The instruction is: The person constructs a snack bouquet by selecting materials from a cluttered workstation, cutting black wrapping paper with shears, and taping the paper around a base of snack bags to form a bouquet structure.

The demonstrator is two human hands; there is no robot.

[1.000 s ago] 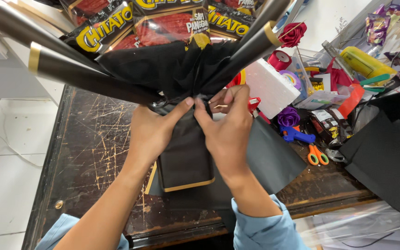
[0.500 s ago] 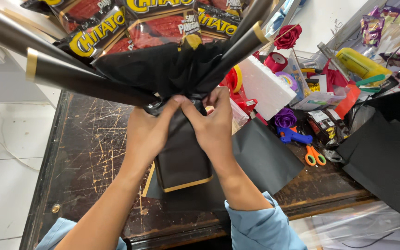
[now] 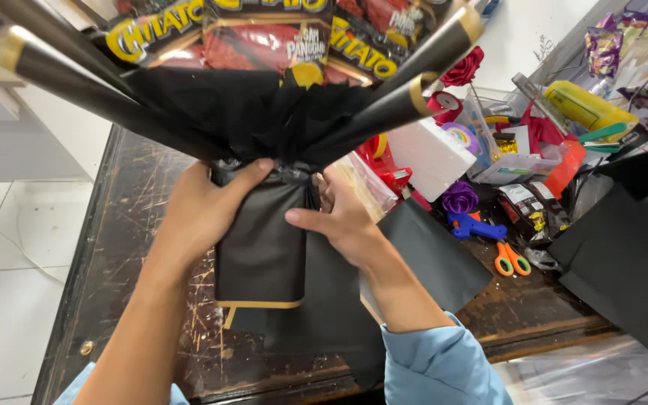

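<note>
- The snack bouquet (image 3: pixel 264 112) stands upright over the scratched dark table (image 3: pixel 136 247), wrapped in black paper with gold edging; its stem part reaches down to a gold-trimmed lower edge between the two forearms.
- The left hand (image 3: pixel 204 214) grips the gathered neck of the bouquet from the left, fingers curled around the black paper and thumb stretched across the cinched part.
- The right hand (image 3: pixel 343 221) holds the neck from the right, thumb pressed onto the front of the stem wrap and fingers closed behind it.
- Half a second ago the two hands met at the middle of the neck, fingertips touching; now they have drawn apart, so more of the black stem shows between them.
- The bouquet sits slightly higher and closer in view than before.
- A loose black sheet (image 3: pixel 429 259) lies on the table under the right forearm, as earlier.
- To the right lie orange-handled scissors (image 3: pixel 511 259), a purple ribbon rose (image 3: pixel 460 198) and a white block (image 3: pixel 433 154), unmoved.
</note>
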